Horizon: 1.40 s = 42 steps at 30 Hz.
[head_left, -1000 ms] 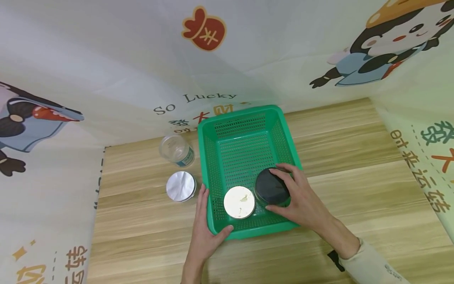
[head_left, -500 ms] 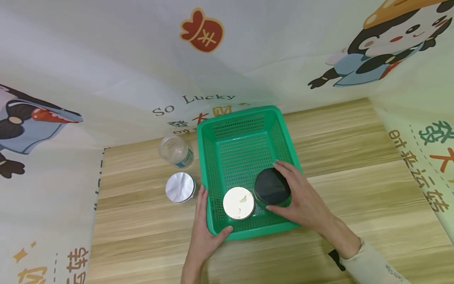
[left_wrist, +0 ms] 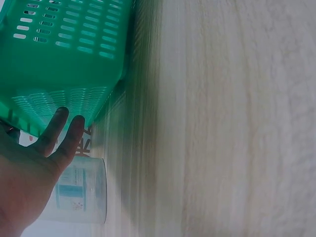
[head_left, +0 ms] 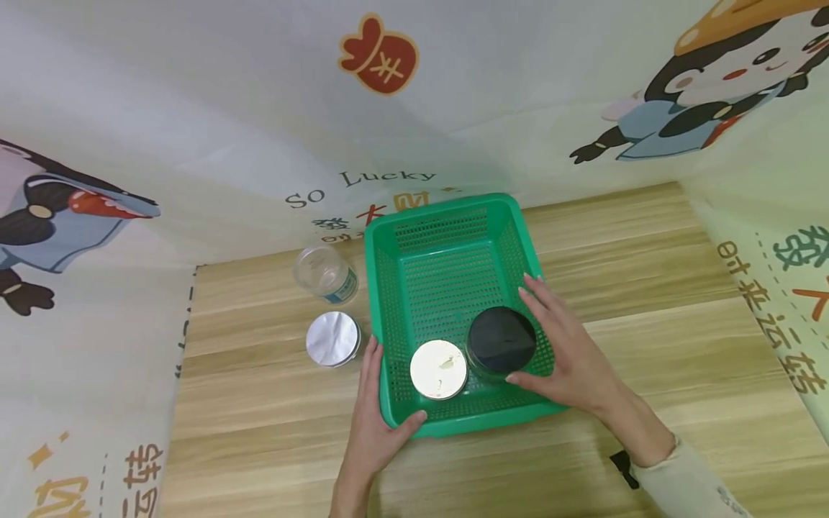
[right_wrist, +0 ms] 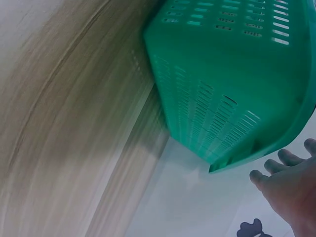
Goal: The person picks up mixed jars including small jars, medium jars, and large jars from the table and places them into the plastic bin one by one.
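A green perforated plastic basket (head_left: 447, 424) stands on the table. In its near part sit a round container with a pale, shiny lid (head_left: 438, 369) and a round jar with a black lid (head_left: 501, 339). Spread across the basket's near left corner, my left hand (head_left: 378, 424) touches it, its thumb at the front rim and its fingers along the left side. My right hand (head_left: 576, 356) hovers over the basket's right rim just beside the black-lidded jar, fingers extended and holding nothing. In the right wrist view, the right hand's fingers (right_wrist: 276, 173) show apart from the basket wall.
Left of the basket, a clear jar with a blue label (head_left: 327, 275) stands behind a foil-topped container (head_left: 333, 339). A printed white cloth wall (head_left: 259, 129) rises behind the wooden table (head_left: 648, 288), and another closes the right side.
My right hand has let go of the black-lidded jar and drawn back to the right, its fingers opening. The jar stays in the basket, and the left hand keeps its place at the corner.
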Available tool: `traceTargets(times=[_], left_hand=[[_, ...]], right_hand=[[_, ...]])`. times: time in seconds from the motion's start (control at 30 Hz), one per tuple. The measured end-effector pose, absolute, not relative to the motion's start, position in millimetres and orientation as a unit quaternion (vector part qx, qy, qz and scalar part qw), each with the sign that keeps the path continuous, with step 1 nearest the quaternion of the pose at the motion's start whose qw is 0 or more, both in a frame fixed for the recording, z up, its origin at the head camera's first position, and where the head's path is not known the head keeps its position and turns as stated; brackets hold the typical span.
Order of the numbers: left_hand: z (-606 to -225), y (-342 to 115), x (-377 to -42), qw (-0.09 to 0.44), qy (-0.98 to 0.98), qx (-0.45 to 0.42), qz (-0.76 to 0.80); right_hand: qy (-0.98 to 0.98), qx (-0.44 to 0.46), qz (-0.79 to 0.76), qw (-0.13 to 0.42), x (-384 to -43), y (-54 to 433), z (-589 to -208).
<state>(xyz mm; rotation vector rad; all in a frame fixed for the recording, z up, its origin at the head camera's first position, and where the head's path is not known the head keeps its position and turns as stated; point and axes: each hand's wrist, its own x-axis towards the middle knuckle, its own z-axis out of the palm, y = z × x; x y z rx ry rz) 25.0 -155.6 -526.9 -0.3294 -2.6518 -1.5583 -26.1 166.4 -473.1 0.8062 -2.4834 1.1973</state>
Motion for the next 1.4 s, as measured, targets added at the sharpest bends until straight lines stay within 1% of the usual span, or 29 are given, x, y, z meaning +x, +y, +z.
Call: traceTargets(times=[0.23, 0.47, 0.67, 1.0, 1.23, 1.4], left_hand=[[-526.9, -156.2, 26.4, 0.023, -0.857, -0.104, -0.504], [-524.5, -155.8, 25.9, 0.034, -0.855, -0.114, -0.504], [-524.4, -156.2, 25.0, 0.030, -0.860, -0.108, -0.497], [-524.3, -156.2, 25.3, 0.029, -0.868, -0.103, -0.485], [-525.8, -154.6, 27.6, 0.056, -0.871, -0.119, -0.473], [-528.0, -154.6, 29.2, 0.094, -0.871, -0.127, -0.465]], right_hand=[[-0.865, 0.259, 0.413, 0.119, -21.5, 173.3, -478.9], [-0.873, 0.241, 0.411, 0.108, -15.7, 181.8, -484.2], [-0.876, 0.228, 0.413, 0.099, -12.9, 184.8, -487.9], [-0.876, 0.207, 0.432, 0.050, -1.4, 189.4, -491.2], [-0.882, 0.200, 0.423, 0.048, 3.0, 190.3, -498.2], [-0.889, 0.189, 0.415, 0.031, 4.5, 190.4, -500.2]])
